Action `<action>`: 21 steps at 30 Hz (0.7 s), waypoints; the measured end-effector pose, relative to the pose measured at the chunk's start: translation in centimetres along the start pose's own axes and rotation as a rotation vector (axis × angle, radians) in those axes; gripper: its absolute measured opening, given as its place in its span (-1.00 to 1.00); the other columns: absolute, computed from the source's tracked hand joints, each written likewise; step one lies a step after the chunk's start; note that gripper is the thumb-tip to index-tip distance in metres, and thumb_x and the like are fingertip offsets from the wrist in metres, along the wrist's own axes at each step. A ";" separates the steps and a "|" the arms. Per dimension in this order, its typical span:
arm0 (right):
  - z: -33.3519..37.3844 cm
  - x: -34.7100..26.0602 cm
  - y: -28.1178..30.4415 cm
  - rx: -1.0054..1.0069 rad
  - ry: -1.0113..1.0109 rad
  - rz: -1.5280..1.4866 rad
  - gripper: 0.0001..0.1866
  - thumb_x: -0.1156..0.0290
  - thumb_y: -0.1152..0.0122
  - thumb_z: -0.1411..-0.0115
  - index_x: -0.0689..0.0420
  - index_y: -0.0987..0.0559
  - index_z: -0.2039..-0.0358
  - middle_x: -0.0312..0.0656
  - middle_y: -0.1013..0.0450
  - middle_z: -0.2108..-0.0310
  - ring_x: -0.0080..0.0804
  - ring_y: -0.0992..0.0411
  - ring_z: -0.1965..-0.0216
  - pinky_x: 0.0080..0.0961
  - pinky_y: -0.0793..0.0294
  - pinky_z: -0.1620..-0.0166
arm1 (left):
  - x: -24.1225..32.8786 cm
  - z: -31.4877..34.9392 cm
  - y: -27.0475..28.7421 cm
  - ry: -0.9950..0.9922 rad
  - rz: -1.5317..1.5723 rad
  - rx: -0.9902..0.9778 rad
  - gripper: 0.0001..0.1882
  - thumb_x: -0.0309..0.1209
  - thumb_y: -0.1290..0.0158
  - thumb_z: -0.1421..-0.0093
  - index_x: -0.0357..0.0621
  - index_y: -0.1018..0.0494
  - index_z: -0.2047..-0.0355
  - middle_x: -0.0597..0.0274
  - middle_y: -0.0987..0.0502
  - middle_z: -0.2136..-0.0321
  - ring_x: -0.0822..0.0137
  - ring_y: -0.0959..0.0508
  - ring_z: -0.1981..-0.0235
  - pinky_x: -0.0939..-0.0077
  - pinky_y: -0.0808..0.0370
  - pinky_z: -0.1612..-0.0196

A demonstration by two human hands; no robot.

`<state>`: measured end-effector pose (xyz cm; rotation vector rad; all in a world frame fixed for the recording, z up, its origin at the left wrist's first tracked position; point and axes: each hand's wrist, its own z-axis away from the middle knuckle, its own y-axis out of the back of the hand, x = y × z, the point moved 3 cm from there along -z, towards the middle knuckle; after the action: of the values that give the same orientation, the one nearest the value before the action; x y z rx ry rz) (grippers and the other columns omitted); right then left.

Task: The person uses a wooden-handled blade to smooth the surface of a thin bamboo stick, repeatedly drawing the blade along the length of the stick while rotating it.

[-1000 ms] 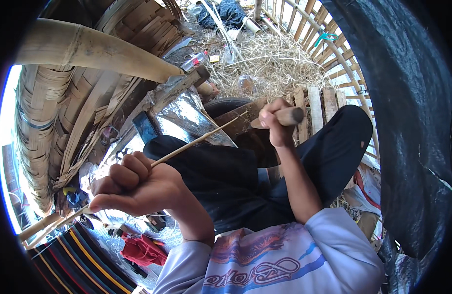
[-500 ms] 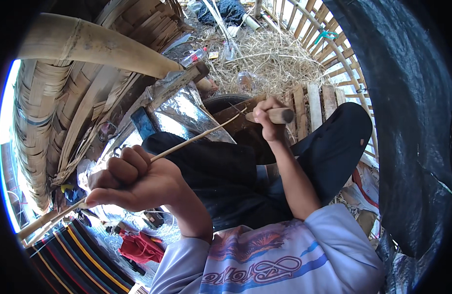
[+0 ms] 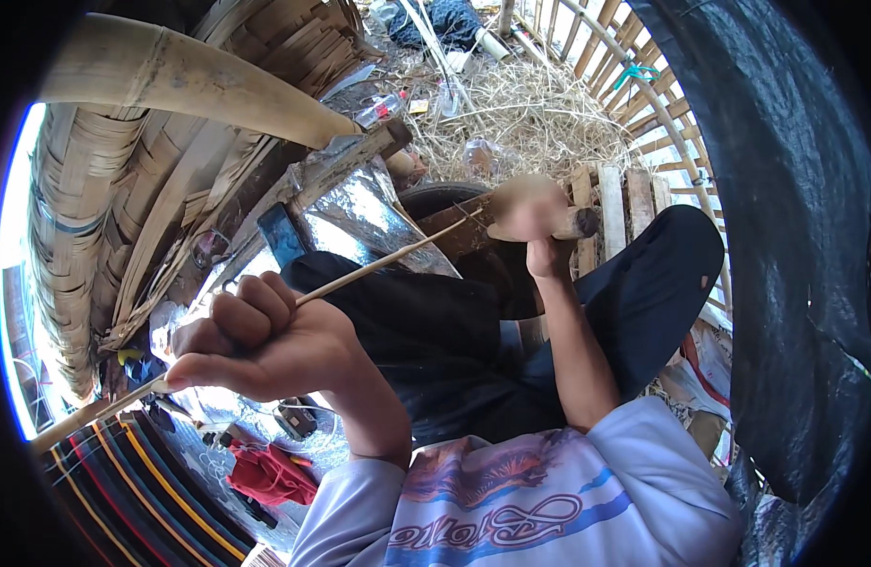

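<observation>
Person's left hand: grip clamped on thin pale stick. Stick slants from fist across dark trousers, upper end just beside right hand; other length leaves fist toward lower left. Right grip closed round wooden handle, fingers blurred; blunt handle end juts out to right. Dark phone near left knee; dry straw on ground ahead.

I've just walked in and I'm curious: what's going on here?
A person sits with legs bent, the left hand closed around a thin, pale stick that slants over the dark trousers. The right hand, blurred here, holds a thick wooden handle near the stick's far end.
</observation>
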<state>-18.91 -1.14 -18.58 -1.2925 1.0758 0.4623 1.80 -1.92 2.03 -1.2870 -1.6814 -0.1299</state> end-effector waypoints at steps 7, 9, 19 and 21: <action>1.4 4.2 -0.4 0.136 -0.257 -0.139 -0.74 0.53 -0.16 0.05 0.13 -0.25 0.71 -0.41 -0.20 0.75 -0.69 -0.18 0.68 -0.64 -0.15 0.59 | -0.2 -0.2 -0.1 -0.013 -0.038 -0.003 -0.48 0.08 0.36 -0.28 0.07 0.13 0.68 0.48 0.18 0.83 0.59 0.24 0.77 0.63 0.27 0.73; 1.2 2.7 -1.2 0.044 -0.170 -0.055 -0.71 0.53 -0.19 0.09 0.11 -0.24 0.75 -0.45 -0.18 0.76 -0.70 -0.15 0.71 -0.65 -0.13 0.61 | -0.3 -0.4 0.0 0.004 -0.010 0.004 -0.48 0.08 0.36 -0.28 0.07 0.13 0.69 0.48 0.18 0.83 0.59 0.24 0.77 0.63 0.27 0.72; -1.5 1.0 2.1 0.332 -0.165 0.134 -0.85 0.60 -0.11 0.00 0.14 -0.32 0.57 -0.30 -0.24 0.68 -0.55 -0.24 0.65 -0.55 -0.30 0.50 | -0.9 -1.1 1.2 0.086 0.036 -0.038 -0.49 0.08 0.31 -0.27 0.06 0.10 0.67 0.48 0.15 0.78 0.59 0.19 0.75 0.63 0.24 0.71; -1.7 1.2 1.6 0.323 -0.126 0.041 -0.83 0.59 -0.11 -0.02 0.14 -0.31 0.60 -0.29 -0.25 0.70 -0.55 -0.26 0.66 -0.56 -0.30 0.51 | -1.0 -1.0 1.4 0.107 0.128 -0.091 -0.50 0.07 0.31 -0.27 0.04 0.06 0.65 0.48 0.15 0.78 0.59 0.18 0.74 0.64 0.24 0.71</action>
<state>-20.26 -2.60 -20.30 -0.9463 1.0253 0.3773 3.49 -2.63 1.22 -1.4271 -1.5129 -0.1966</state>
